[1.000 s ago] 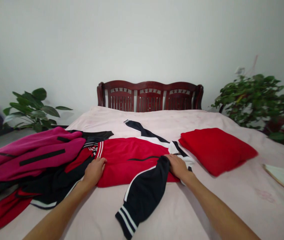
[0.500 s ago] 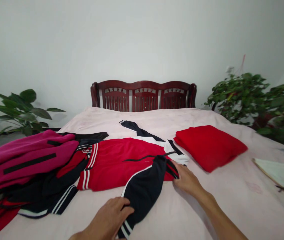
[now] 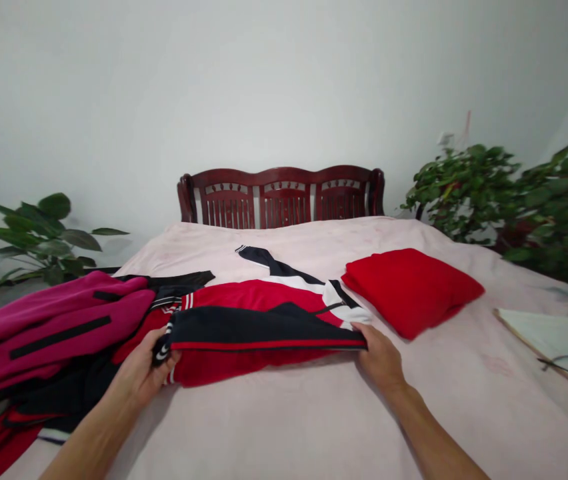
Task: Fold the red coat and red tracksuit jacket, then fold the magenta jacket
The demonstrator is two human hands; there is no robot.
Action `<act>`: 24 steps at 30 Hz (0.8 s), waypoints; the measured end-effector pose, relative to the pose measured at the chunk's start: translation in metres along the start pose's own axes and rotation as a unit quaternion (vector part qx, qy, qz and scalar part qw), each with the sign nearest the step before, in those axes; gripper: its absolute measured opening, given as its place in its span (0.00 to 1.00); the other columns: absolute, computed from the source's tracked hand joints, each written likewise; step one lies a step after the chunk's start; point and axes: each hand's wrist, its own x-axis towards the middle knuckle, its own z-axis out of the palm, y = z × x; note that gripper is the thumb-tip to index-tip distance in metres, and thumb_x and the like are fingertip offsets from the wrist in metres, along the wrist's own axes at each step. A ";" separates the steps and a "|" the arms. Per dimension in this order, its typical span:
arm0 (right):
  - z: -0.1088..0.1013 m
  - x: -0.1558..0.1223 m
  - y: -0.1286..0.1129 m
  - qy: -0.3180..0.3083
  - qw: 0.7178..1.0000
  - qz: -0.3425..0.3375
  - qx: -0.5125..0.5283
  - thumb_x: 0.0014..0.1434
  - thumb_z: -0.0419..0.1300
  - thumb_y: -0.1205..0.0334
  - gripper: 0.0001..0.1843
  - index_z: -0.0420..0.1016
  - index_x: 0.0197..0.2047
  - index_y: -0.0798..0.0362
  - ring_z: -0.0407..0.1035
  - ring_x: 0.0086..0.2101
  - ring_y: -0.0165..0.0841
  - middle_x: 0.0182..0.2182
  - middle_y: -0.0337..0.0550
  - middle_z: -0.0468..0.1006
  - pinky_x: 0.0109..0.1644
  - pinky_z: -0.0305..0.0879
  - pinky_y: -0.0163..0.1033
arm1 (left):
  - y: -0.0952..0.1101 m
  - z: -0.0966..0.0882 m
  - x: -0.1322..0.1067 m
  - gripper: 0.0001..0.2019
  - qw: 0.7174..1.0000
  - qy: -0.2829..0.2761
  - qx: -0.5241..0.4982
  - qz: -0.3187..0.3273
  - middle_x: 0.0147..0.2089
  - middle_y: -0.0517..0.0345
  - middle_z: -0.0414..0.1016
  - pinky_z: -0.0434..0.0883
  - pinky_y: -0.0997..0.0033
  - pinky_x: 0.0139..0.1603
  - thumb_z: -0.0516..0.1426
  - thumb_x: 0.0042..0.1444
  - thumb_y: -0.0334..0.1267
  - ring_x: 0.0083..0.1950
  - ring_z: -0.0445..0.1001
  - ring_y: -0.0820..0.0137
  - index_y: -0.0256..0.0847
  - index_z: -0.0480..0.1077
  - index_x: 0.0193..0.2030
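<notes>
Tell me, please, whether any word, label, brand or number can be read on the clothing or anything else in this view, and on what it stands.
None can be read: the red and black track jacket, held by the left hand and right hand, shows only stripes; the pale sheet is too blurred to tell.

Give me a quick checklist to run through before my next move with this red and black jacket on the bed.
1. Left hand on the cuff of the black sleeve: ok, gripped.
2. Right hand on the jacket's far edge: cannot tell whether it grips or only presses.
3. Sleeve across the red jacket body: ok, straight between both hands.
4. Jacket's left side clear of the dark garment beside it: not ok, they touch.
5. Right hand clear of the folded red cloth: ok, apart.
</notes>
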 end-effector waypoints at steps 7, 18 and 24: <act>0.001 -0.003 0.005 -0.002 0.999 -0.047 -0.020 0.44 0.51 0.73 0.30 0.75 0.51 0.52 0.66 0.51 0.43 0.48 0.48 0.77 0.57 0.61 0.48 | -0.030 -0.026 -0.002 0.17 0.992 -0.079 0.086 -0.055 0.42 0.54 0.81 0.77 0.68 0.41 0.62 0.52 0.48 0.43 0.80 0.63 0.41 0.75 0.46; 0.001 -0.002 0.007 -0.057 0.997 -0.036 0.024 0.42 0.51 0.72 0.30 0.78 0.48 0.50 0.68 0.50 0.43 0.46 0.46 0.79 0.57 0.62 0.48 | -0.013 -0.021 0.033 0.16 0.999 -0.034 0.023 -0.013 0.36 0.57 0.82 0.76 0.72 0.32 0.63 0.52 0.41 0.33 0.79 0.68 0.41 0.73 0.48; -0.010 0.006 0.010 -0.151 0.966 0.029 0.206 0.37 0.50 0.70 0.37 0.77 0.52 0.52 0.71 0.50 0.42 0.50 0.46 0.79 0.57 0.65 0.47 | -0.040 -0.021 0.032 0.16 0.996 -0.045 0.060 -0.041 0.32 0.55 0.82 0.76 0.72 0.36 0.67 0.45 0.35 0.35 0.81 0.66 0.35 0.73 0.42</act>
